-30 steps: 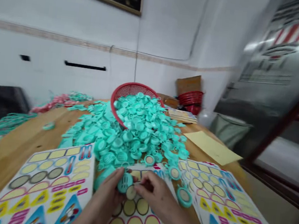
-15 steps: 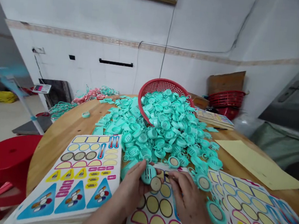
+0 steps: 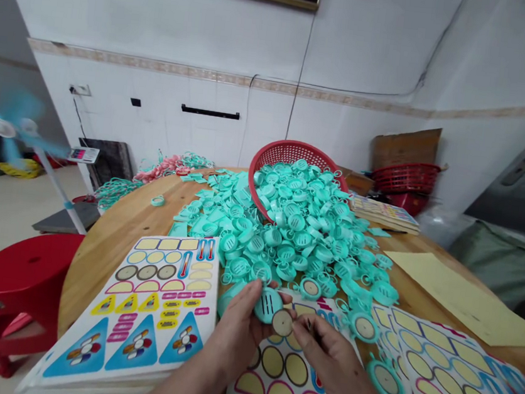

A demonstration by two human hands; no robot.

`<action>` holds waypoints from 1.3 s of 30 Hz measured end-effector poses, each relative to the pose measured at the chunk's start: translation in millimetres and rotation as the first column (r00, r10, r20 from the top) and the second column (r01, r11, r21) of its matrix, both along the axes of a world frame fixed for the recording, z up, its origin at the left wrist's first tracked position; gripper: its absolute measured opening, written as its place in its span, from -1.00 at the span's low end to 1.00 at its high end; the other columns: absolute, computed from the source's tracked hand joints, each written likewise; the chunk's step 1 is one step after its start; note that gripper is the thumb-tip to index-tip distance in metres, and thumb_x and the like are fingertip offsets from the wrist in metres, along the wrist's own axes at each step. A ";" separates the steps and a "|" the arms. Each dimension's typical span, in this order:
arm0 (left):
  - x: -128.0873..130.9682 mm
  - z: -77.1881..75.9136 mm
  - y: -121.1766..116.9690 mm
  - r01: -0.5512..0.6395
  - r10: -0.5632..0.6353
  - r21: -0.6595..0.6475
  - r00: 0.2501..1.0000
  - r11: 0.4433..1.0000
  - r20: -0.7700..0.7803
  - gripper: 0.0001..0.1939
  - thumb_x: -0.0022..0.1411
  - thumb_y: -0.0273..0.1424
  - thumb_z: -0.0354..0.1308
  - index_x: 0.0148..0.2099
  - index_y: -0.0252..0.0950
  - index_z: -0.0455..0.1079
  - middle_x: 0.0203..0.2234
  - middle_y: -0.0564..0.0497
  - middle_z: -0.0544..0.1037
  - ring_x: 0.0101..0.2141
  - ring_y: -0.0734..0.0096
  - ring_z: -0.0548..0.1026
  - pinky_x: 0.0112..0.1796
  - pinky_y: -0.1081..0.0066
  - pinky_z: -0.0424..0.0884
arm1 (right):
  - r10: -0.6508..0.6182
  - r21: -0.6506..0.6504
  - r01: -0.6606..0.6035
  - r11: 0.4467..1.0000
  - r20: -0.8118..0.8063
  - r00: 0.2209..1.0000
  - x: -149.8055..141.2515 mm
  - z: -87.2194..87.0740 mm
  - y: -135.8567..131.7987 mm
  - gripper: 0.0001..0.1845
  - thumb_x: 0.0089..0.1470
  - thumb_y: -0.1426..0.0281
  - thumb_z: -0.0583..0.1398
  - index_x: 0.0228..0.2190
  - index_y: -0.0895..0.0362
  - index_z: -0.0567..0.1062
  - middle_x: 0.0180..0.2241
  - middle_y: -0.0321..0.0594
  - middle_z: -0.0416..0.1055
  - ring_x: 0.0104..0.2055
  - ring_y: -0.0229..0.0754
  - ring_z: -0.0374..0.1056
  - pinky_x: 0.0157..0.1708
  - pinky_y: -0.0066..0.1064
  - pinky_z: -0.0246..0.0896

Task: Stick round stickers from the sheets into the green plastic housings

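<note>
My left hand point(image 3: 244, 315) is closed round a teal round plastic case point(image 3: 267, 305) with three slots in its face. Beside the case's lower right edge sits a round beige sticker point(image 3: 282, 322) with a dark rim. The thumb and fingertips of my right hand point(image 3: 328, 350) pinch together at the sticker's right edge. A small dark spot shows between those fingers, too small to name. Beneath both hands lies a sticker sheet point(image 3: 281, 389) with beige circles, half-rounds and yellow triangles.
A red basket point(image 3: 267, 153) lies tipped amid a heap of teal cases point(image 3: 286, 238). Sticker sheets are stacked at left point(image 3: 137, 296) and spread at right point(image 3: 451, 370). Yellow paper point(image 3: 469, 296) lies far right. A red stool point(image 3: 12, 269) and a fan point(image 3: 2, 126) stand left.
My right hand has moved left and down to the sticker's edge. The left hand still holds the case. The whole view has shifted slightly, with things appearing further right.
</note>
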State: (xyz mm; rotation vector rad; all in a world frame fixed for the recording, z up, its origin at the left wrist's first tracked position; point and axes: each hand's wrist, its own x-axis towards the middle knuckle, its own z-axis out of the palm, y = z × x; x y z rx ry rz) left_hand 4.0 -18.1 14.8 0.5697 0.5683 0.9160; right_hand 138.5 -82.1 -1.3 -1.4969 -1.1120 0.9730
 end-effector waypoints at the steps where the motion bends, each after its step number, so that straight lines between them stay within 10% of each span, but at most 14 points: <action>1: -0.2 -0.3 0.0 0.001 -0.001 0.006 1.000 1.000 0.002 -0.71 0.27 -0.25 0.01 -0.10 -0.37 0.32 -0.33 -0.14 0.59 -0.37 0.29 0.57 -0.39 0.41 0.45 | 0.001 0.008 -0.001 1.000 0.001 1.000 0.8 -2.0 0.5 -0.66 0.02 0.06 0.15 -0.45 0.09 0.42 -0.54 -0.35 0.22 -0.47 -0.25 0.10 -0.50 -0.46 0.02; 39: -0.3 -3.9 -0.5 0.030 -0.019 0.088 0.993 0.996 -0.119 -0.62 0.19 -0.13 0.09 -0.11 -0.34 0.34 -0.35 -0.10 0.55 -0.38 0.39 0.48 -0.34 0.43 0.37 | -0.031 0.148 -0.002 0.989 0.220 0.975 4.8 -10.5 3.9 -0.73 0.03 0.12 0.14 -0.48 0.06 0.36 -0.58 -0.40 0.10 -0.55 -0.28 0.02 -0.56 -0.46 -0.06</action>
